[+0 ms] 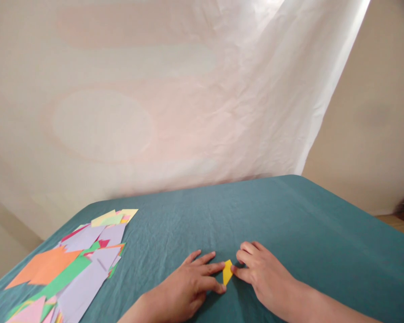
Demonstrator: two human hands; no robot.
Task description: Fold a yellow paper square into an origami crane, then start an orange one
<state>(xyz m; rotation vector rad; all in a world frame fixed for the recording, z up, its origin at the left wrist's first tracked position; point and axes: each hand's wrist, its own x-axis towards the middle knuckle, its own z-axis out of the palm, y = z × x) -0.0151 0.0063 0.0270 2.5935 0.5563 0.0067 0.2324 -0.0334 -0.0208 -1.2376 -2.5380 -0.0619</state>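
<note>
A small folded piece of yellow paper [227,272] lies on the teal cloth between my hands, its pointed end toward me. My left hand [191,285] rests flat with fingers spread, the index fingertip and thumb touching the paper's left edge and lower tip. From the other side, my right hand [267,273] reaches in with its fingers curled. Its thumb tip meets the paper's right edge, and the curled index finger sits just above. Whether the right fingers pinch the edge is hard to make out.
A loose pile of coloured paper sheets [84,235] in purple, orange, green, pink and yellow spreads along the table's left side. The teal cloth [188,220] covers the table to its rounded far edge. Behind it hangs a pale sheet [188,112].
</note>
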